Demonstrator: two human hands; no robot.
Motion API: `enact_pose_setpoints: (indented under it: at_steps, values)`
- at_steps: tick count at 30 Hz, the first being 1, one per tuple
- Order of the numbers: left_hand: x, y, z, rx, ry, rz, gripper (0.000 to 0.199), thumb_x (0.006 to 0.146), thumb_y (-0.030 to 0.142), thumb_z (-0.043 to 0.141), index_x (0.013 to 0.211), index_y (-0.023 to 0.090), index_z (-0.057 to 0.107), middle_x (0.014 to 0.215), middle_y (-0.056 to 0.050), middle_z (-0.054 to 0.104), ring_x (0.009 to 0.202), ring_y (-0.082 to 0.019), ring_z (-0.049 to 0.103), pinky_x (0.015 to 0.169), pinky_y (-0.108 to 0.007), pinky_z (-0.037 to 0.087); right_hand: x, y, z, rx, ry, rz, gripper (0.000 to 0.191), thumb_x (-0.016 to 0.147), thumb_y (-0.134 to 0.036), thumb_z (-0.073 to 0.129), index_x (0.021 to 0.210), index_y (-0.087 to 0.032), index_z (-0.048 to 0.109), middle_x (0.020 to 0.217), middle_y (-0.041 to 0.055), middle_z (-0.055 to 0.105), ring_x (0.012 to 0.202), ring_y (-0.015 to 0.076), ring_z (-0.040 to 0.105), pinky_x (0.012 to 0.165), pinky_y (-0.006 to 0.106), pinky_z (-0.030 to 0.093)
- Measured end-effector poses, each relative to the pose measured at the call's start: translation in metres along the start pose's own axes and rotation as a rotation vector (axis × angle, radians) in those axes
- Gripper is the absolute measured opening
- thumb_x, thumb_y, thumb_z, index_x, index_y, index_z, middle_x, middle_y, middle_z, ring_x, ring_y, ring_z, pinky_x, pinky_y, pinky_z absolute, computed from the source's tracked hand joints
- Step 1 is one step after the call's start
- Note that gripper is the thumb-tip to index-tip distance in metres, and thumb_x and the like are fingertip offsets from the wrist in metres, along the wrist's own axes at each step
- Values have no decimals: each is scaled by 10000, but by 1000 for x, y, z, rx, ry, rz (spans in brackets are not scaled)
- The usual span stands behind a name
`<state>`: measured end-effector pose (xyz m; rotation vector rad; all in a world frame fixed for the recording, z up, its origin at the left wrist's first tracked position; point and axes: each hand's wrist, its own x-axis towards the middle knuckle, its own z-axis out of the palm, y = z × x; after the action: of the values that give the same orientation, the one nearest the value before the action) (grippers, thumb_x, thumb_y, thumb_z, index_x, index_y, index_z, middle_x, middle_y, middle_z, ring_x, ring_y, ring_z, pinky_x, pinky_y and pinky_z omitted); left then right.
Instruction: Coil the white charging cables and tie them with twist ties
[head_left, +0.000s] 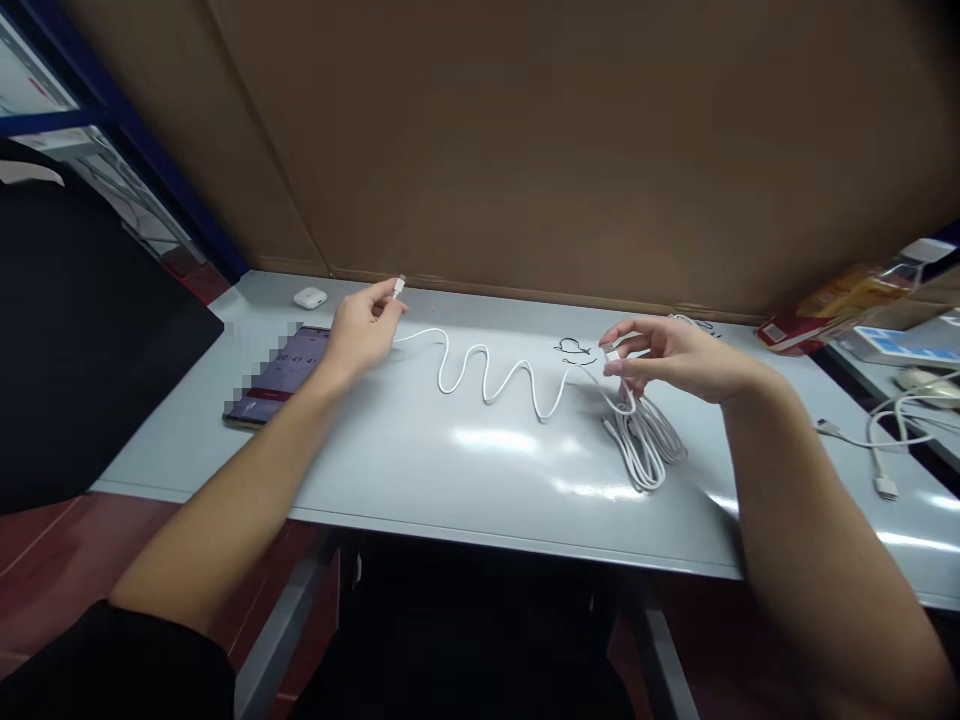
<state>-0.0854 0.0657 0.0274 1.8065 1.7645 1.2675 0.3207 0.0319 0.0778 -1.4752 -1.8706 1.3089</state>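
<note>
A white charging cable [487,385] lies in wavy bends across the grey table between my two hands. My left hand [365,325] pinches one end of it, with the plug pointing up past the fingertips. The other plug is held between the thumb and fingers of my right hand [656,355], just above the table. Below that hand rests a bundle of coiled white cables [643,450]. A phone [277,375] showing a timer lies beside my left wrist, partly covered by the forearm.
A white earbud case [310,298] sits at the back left. Loose white cables [885,485] and a red and yellow package [832,305] are at the right. A brown panel [525,150] stands along the table's back edge; a black chair [75,330] is at the left.
</note>
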Motion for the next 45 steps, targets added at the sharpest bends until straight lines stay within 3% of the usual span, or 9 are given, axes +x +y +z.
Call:
enact_pose_setpoints:
  at_steps: [5,10,15,18,20,24,31,37,45]
  values:
    - [-16,5,20,93,-223,4,490,954,276,495,1405,172,654,1220,-91,763,983,-238,683,910,-365,526,11,-2,33,116,-47,-11,481,704,-453,921,1007,-231,620,836,60,769,818,246,748,709,383,608]
    - [-42,19,40,141,-455,178,496,1003,401,487,1413,178,655,1358,-110,685,1256,-298,614,1086,-423,479,18,-4,73,62,-88,-9,412,824,-448,826,1149,-251,668,979,65,780,790,223,766,760,384,612]
    - [-65,37,44,76,-591,311,619,902,648,640,1374,249,687,1388,-104,587,1226,-295,615,1043,-404,512,18,-7,100,-138,47,-185,220,876,-414,738,924,-204,694,840,47,757,753,202,700,671,325,510]
    - [-70,39,46,33,-663,449,670,818,627,760,1378,268,678,1327,-106,612,1226,-313,596,1042,-429,500,18,-9,108,-274,143,-226,214,854,-399,753,830,-203,674,853,42,718,740,192,644,652,318,457]
    - [-71,39,47,-12,-696,495,565,868,531,746,1370,281,678,1274,-97,648,1173,-292,619,995,-412,512,19,-9,110,-351,173,-260,239,855,-393,755,767,-204,639,888,51,679,753,192,615,662,319,447]
    - [-71,40,47,-103,-693,509,429,961,309,629,1388,268,648,1243,-78,693,1072,-232,658,901,-356,522,20,-4,112,-435,216,-386,197,868,-365,739,827,-209,624,1051,84,618,842,210,600,734,340,478]
    - [-71,39,46,-190,-602,413,319,915,283,676,1230,233,691,1178,-62,721,984,-203,682,833,-324,549,15,-2,120,-579,131,-518,427,950,-328,669,1353,-235,562,1285,122,652,1173,297,596,947,419,485]
    - [-70,38,46,-159,-630,445,237,931,338,689,1137,226,724,1100,-59,739,990,-217,687,832,-331,547,16,-5,121,-674,66,-452,209,1006,-336,621,1120,-196,726,1048,122,679,1005,278,627,835,385,504]
    - [-72,40,49,-18,-637,599,218,1017,268,551,1142,231,726,1104,-61,769,1047,-240,693,935,-374,514,17,-5,122,-671,80,-428,137,1001,-269,584,982,-191,695,981,102,654,906,250,610,787,357,478]
